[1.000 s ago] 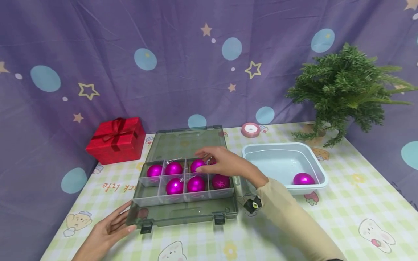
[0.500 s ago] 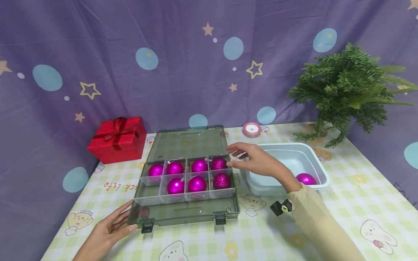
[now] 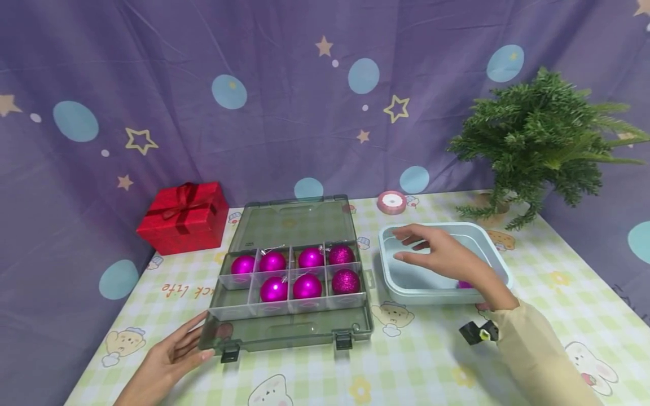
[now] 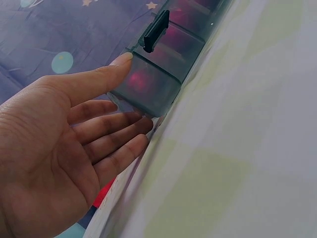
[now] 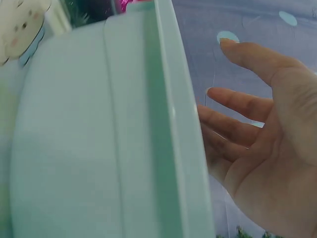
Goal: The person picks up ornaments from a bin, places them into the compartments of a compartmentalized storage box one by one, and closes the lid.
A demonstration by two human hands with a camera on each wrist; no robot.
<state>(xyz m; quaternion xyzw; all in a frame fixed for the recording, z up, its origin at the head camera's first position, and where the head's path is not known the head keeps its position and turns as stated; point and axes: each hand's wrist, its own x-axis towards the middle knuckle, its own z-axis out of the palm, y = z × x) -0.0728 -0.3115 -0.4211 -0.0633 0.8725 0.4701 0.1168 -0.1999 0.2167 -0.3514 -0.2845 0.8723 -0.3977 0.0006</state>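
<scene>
A translucent grey-green organizer box [image 3: 291, 338] stands with its lid [image 3: 294, 225] folded back. In its compartments sit several shiny magenta baubles [image 3: 272, 261], and two glittery ones [image 3: 345, 281] at the right end; the front left compartment shows a bare floor. My left hand [image 3: 165, 355] rests against the box's front left corner, thumb at the front, fingers loosely extended along the side, also in the left wrist view. Over the pale blue basin [image 3: 431, 298] hovers my right hand [image 3: 442, 251], fingers relaxed and apart, holding nothing. A magenta bauble [image 3: 464, 284] in the basin is partly hidden behind that hand.
A red gift box [image 3: 185, 217] with a bow stands at the back left. Behind the basin are a pink ribbon spool [image 3: 391, 202] and, farther right, a small artificial fir tree [image 3: 533, 135]. A purple curtain [image 3: 274, 141] hangs along the table's back.
My right hand has moved right, from above the back right compartments to above the basin, uncovering a glittery bauble in the back right compartment. The left hand has stayed at the box's corner.
</scene>
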